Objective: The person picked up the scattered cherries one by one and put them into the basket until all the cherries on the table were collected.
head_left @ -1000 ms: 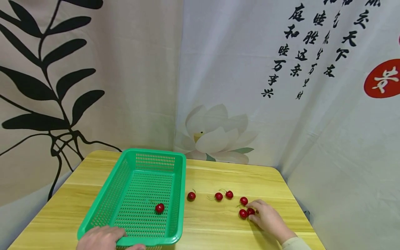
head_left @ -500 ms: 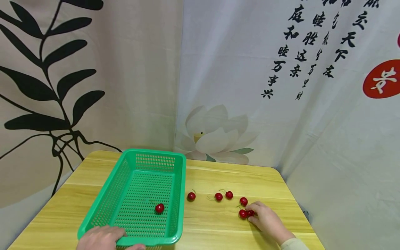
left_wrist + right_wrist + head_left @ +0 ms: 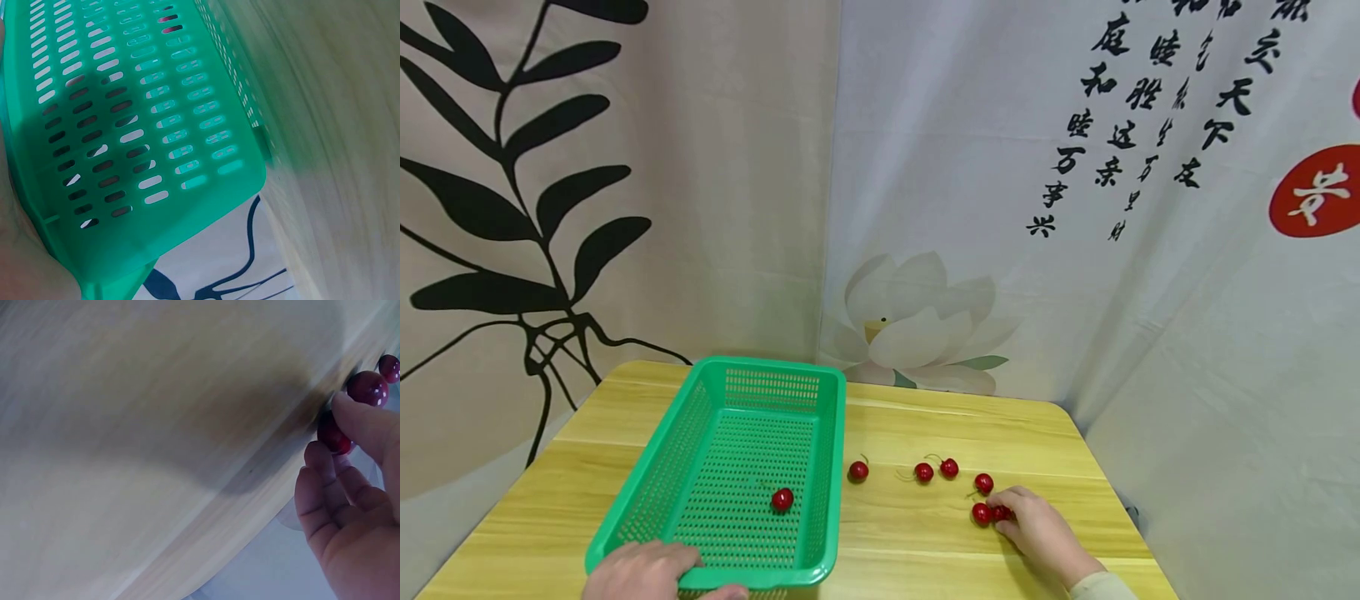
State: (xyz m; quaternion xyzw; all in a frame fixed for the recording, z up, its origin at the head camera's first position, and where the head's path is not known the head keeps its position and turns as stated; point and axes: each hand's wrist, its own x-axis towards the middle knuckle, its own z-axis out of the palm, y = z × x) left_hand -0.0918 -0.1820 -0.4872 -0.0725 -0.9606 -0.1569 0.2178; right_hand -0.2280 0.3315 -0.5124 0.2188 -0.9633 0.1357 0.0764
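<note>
on table point(image 3: 910, 542) | right fingers point(image 3: 320, 457) pinch cherry point(image 3: 333, 434) | second cherry point(image 3: 981, 514) alongside

My bare left hand point(image 3: 640, 571) is running off the bottom edge of the head view; in the left wrist view only a strip of it is showing. The green, rectangular, perforated plastic basket point(image 3: 767, 577) is extending past that view's top edge, and a reddish patch point(image 3: 170, 29) behind its slots is appearing too small to identify. My bare right hand point(image 3: 1037, 529) is partly covering one round, glossy, dark-red cherry point(image 3: 999, 513). In the right wrist view, the picture's edge is cutting off another cherry point(image 3: 389, 367), and the pale wooden tabletop point(image 3: 125, 425) is blurring.
</note>
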